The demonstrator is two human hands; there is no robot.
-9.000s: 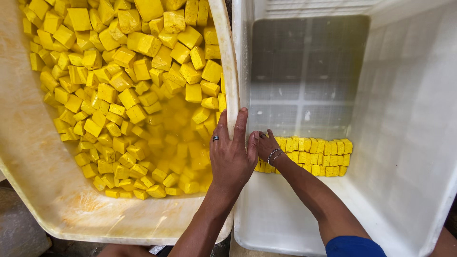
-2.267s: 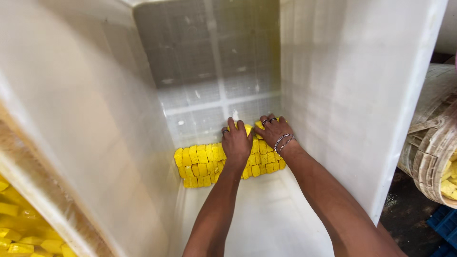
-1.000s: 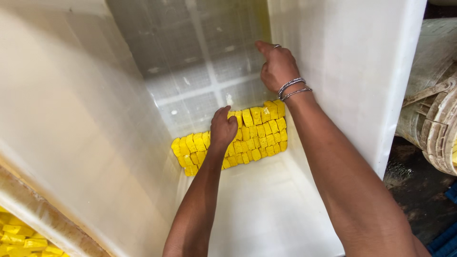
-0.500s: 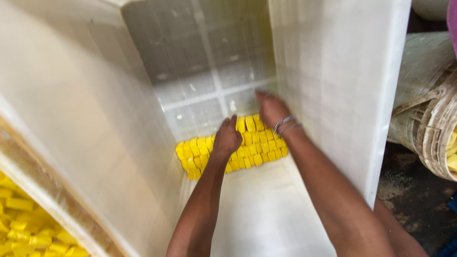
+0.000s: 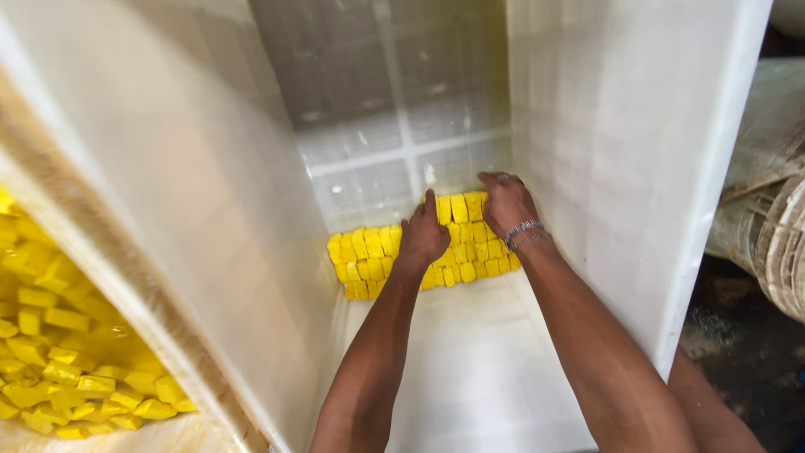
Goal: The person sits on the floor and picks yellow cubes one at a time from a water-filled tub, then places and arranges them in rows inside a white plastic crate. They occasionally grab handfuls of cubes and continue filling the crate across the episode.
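Fingers (image 5: 430, 204) of the left hand (image 5: 422, 238) lie close together and pressed flat on top of the yellow blocks (image 5: 369, 252), gripping nothing; one fingertip points up toward the far wall of the white bin (image 5: 637, 168). Just to its right, the right hand (image 5: 506, 204) rests palm down on the same layer, its fingers curled a little over the far right corner of the blocks and closed on none of them, as far as can be seen. A metal bracelet (image 5: 526, 235) sits on the right wrist. Both forearms reach down into the deep white bin from the near edge. The yellow blocks are small, rectangular and packed side by side in rows, forming a band across the bottom of the bin against its far wall; the near part of the bin floor shows bare white. The far wall carries a grid of raised ribs. To the left, beyond the bin's tall side wall, a pale tub (image 5: 92, 252) holds a loose heap of similar yellow pieces (image 5: 59, 352), lying at all angles. To the right of the bin, well apart from the hands, stands a worn round container (image 5: 767, 226) with a ridged rim, over a dark floor (image 5: 738, 335).
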